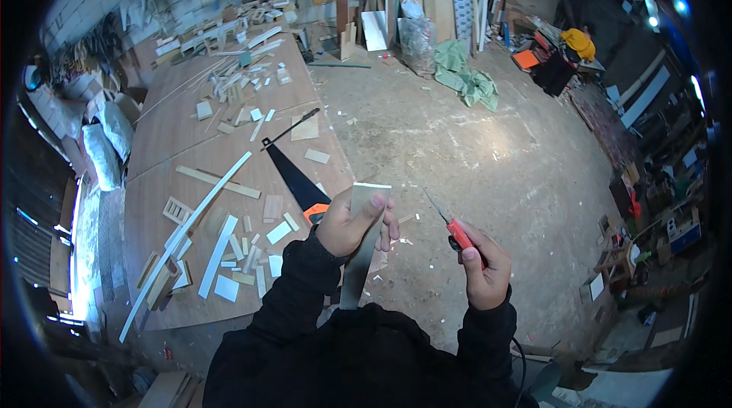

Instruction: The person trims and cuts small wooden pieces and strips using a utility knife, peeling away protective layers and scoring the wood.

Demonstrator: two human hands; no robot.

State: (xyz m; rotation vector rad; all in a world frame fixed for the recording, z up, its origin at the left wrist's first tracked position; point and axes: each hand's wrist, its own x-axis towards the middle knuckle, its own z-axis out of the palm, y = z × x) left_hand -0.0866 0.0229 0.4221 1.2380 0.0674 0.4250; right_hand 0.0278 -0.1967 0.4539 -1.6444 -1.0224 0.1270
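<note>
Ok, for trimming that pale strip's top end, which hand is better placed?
Right hand, I'd judge: it holds the red utility knife, blade angled up and left, while the left hand grips the pale strip.

– Holding what in the left hand (354, 226)?
– Gripping a flat greyish strip (357, 282) near its upper end, pressing a thumb against its face.
– And in the right hand (485, 269)?
– Clasping a red-handled tool (459, 234), pointing its thin tip up and leftward, apart from the strip.
– On the worktop (164, 168)?
– See a handsaw (293, 177) near the left hand, among scattered pale offcuts (226, 288).
– Farther off?
– Notice a crumpled green sheet (467, 78) on the floor (534, 187), beside a clear plastic bag (416, 43).
</note>
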